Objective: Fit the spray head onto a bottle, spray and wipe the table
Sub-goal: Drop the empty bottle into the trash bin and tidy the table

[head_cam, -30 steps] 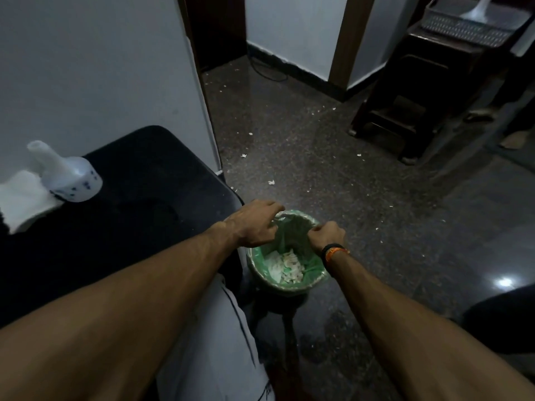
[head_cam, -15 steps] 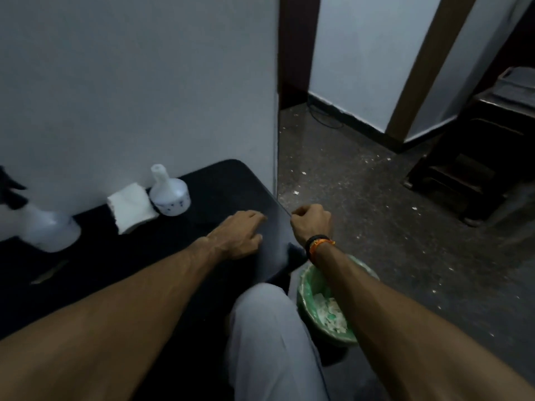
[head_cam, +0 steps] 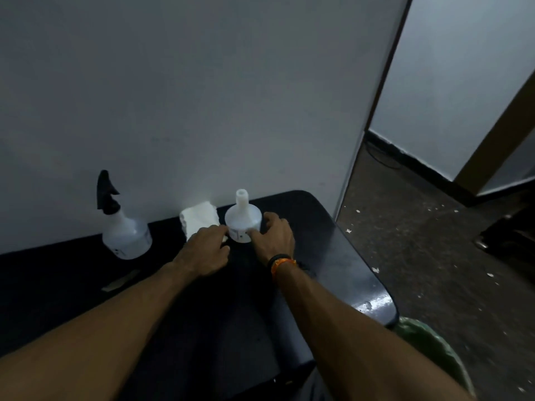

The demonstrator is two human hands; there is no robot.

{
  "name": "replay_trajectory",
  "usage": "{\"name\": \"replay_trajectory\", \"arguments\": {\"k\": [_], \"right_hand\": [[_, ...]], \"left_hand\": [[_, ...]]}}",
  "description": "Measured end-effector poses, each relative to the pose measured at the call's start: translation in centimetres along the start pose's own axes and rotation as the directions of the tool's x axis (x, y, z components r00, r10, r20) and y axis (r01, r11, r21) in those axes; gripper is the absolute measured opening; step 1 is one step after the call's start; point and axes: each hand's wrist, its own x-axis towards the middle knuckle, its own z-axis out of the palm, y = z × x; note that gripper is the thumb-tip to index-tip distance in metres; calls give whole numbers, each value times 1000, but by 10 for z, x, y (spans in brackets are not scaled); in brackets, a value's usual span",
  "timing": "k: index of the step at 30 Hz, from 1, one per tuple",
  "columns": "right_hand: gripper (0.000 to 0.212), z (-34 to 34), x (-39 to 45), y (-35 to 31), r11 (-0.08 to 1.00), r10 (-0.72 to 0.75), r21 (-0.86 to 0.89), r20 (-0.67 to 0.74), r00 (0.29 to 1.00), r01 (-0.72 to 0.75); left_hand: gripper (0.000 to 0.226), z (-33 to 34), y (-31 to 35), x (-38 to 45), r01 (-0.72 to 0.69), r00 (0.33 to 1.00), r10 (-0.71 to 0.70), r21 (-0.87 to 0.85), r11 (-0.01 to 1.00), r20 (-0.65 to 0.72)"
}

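Between both hands' fingers (head_cam: 217,228) stands the capless bottle (head_cam: 243,219), right hand (head_cam: 275,237) curled around it, left hand (head_cam: 207,250) touching.

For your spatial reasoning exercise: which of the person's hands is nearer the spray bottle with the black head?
Left. The left hand lies between the spray bottle and the open-necked bottle; the right hand is beyond that bottle.

Table (head_cam: 333,256) — spray bottle (head_cam: 124,233) left, cloth (head_cam: 199,217) between, open bottle (head_cam: 243,224) right
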Motion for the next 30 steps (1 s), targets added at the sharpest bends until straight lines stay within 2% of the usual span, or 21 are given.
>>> {"name": "replay_trajectory", "arguments": {"k": [4,7,9,12,14,20,26,30], "right_hand": [[94,32,19,-21,998,-26,-66,-21,999,24],[104,51,30,-28,995,-23,-103,-88,996,14],[94,59,36,-28,994,-12,-112,-118,993,-1],[60,61,41,-24,990,-22,-140,-138,990,3],[49,54,41,-19,988,-37,-156,-156,987,12],[45,-8,27,8,986,-19,-165,-219,976,-18],[43,-113,-5,63,984,48,-142,-361,931,-105],[48,-184,-29,109,966,135,-129,-481,866,-222]], "left_hand": [[40,1,-24,7,34,998,-34,1,999,-58],[47,2,-35,12,28,997,-26,20,999,-66],[47,3,-40,15,20,997,-17,30,999,-79],[44,7,-45,17,6,996,-3,35,999,-88],[40,12,-44,18,-1,996,4,30,1000,-86],[54,25,-4,18,-43,999,43,29,999,9],[68,41,97,19,-164,971,160,9,986,178],[74,58,171,19,-311,912,304,-21,950,274]]}}
